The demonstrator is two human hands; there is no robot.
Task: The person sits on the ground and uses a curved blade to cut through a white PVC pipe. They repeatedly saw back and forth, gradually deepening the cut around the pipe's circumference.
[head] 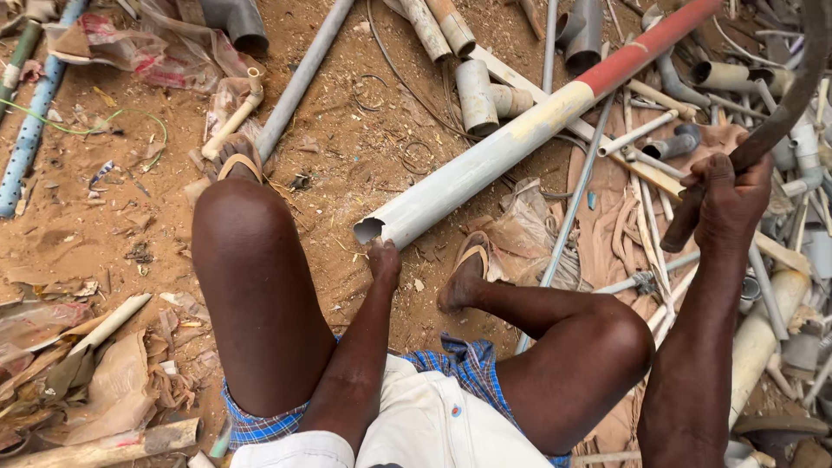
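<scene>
At centre frame, ground level: a person sits on bare sandy soil among scrap plastic piping, knees raised, sandals on both feet.
Far left: blue perforated pipe [33, 121] lies along the upper left edge; torn brown paper and plastic wrap [104, 390] are heaped at lower left.
Upper left: thin grey pipe [299, 82] runs diagonally past the knee.
Left hand [384, 260]: fingers curled down onto the cut end of the large pipe, pressing it to the ground; whether the thumb wraps under cannot be told.
Large pipe [511, 143]: pale grey with a red upper section, lying diagonally from centre frame to upper right, open end just beside the left hand.
Right hand [726, 199]: closed in a fist around the dark handle of a curved blade [780, 113], raised at right of frame, well apart from the pipe.
Right side: dense pile of pipe offcuts and fittings [763, 286].
Step in hand, judged: pipe steadied, blade lifted for a chop.
Next move, judged: the blow must land clear of the holding fingers, with the pipe kept from rolling.
</scene>
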